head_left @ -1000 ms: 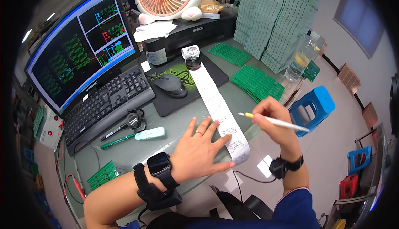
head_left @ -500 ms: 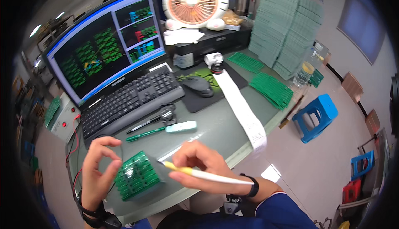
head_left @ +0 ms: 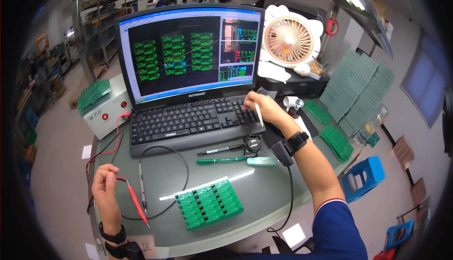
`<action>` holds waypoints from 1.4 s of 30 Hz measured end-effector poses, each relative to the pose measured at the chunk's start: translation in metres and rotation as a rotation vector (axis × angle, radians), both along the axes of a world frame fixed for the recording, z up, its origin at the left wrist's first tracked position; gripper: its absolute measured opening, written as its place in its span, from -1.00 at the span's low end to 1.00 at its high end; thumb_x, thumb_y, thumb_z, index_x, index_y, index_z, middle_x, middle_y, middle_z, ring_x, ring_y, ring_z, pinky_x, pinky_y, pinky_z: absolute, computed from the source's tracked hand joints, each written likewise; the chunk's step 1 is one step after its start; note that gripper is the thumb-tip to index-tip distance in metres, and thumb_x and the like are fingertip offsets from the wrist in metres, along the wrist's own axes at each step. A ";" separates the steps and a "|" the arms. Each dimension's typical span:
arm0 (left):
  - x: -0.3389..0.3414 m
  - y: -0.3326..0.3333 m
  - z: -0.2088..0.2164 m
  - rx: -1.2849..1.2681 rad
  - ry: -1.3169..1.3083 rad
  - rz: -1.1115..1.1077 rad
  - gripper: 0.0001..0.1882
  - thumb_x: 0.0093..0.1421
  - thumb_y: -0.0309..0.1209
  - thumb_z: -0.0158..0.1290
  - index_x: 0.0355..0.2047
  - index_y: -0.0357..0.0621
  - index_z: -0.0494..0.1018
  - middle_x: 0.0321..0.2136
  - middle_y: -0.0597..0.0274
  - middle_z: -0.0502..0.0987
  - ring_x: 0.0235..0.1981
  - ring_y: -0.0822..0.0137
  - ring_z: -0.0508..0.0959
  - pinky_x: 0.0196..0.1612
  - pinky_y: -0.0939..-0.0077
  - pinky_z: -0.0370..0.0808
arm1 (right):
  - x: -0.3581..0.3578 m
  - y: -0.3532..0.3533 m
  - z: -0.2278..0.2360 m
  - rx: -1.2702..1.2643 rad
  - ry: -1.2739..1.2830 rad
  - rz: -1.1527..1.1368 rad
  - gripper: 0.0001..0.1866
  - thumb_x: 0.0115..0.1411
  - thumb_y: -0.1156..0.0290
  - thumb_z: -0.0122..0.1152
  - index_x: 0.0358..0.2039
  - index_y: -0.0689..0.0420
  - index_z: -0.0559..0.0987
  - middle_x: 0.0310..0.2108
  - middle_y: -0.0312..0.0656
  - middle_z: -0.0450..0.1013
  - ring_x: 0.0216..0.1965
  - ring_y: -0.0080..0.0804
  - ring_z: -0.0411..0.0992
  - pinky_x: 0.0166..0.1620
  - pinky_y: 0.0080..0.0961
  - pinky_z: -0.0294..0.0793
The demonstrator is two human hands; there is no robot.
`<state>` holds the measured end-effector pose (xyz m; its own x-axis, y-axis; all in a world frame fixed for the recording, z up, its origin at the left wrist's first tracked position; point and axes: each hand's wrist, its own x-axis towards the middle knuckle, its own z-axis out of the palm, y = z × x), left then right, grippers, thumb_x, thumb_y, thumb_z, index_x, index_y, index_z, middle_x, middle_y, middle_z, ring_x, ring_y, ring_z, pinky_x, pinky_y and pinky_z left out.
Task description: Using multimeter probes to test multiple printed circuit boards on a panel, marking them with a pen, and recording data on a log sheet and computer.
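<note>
On the number pad of the black keyboard (head_left: 193, 122), my right hand (head_left: 266, 108) has its fingers bent over the keys. A slim white-handled brush or pen (head_left: 259, 114) is held in that hand, its tip hidden behind the fingers. My left hand (head_left: 105, 187) is raised above the table's left side, fingers curled in and thumb against them, with nothing visible in it. Beside it a red test probe (head_left: 137, 201) and a grey-and-black probe (head_left: 142, 187) lie with their leads. A green circuit board panel (head_left: 210, 203) rests flat between my arms.
Behind the keyboard stands a monitor (head_left: 188, 57) with a green board layout. A boxy tester (head_left: 107, 110) is at left. Pens (head_left: 221, 161), a mint-coloured marker (head_left: 262, 161) and a round black item (head_left: 252, 144) lie in front. Board stacks (head_left: 361, 90) and a fan (head_left: 291, 40) stand right.
My right hand has gone from beside the board panel to the keyboard, keeping the white-handled tool. My left hand has moved away from the panel and its fingers have curled in. The view has shifted.
</note>
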<state>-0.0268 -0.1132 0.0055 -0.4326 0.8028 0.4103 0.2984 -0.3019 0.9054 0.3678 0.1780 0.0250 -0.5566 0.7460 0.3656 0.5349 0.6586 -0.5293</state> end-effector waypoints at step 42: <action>-0.004 -0.004 -0.006 -0.402 0.061 -0.154 -0.78 0.25 -0.32 0.06 -0.35 -0.19 0.30 -0.54 0.36 0.46 -0.58 0.52 0.37 -0.48 0.54 0.33 | 0.002 -0.009 0.001 0.156 0.011 -0.447 -0.77 0.28 0.22 0.05 -0.42 0.10 0.47 -0.61 -0.07 0.53 -0.54 -0.05 0.53 -0.38 -0.16 0.43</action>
<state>-0.0310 -0.1172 -0.0006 -0.2794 0.9574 0.0728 0.3343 0.0259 0.9421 0.3701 0.1687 0.0258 -0.1892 0.8472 0.4964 0.7790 0.4372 -0.4494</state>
